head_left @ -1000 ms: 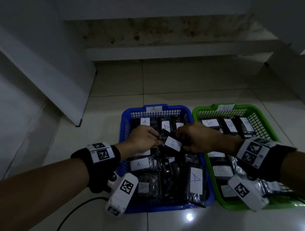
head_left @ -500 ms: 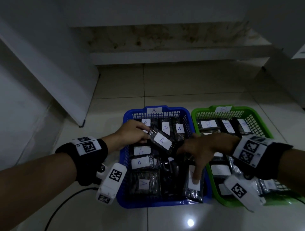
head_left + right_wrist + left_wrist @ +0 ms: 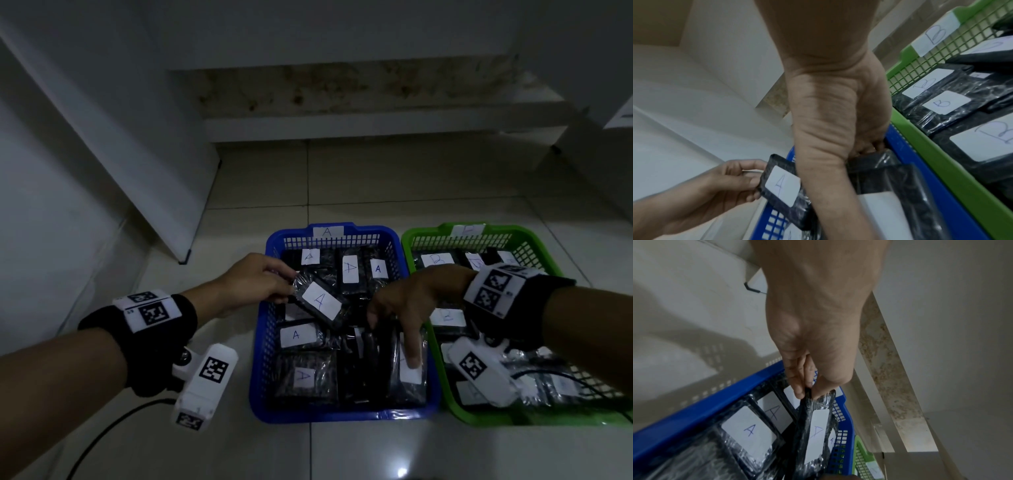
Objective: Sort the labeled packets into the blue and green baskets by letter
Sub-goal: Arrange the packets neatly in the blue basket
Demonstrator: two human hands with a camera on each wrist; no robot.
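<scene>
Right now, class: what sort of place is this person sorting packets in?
Probably an indoor corner, working on the floor: pale floor tiles, a stained step behind, and both baskets set straight on the tiles.

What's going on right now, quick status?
Left hand pinches an A packet over the blue basket. Right hand touches another packet inside it. Nothing blocking.

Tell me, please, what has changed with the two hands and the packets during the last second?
The right hand let go of the A packet and moved toward the blue basket's near right corner, its finger now touching a packet there. The left hand alone holds the A packet and drew it slightly left. Both baskets and the other packets stayed in place.
</scene>
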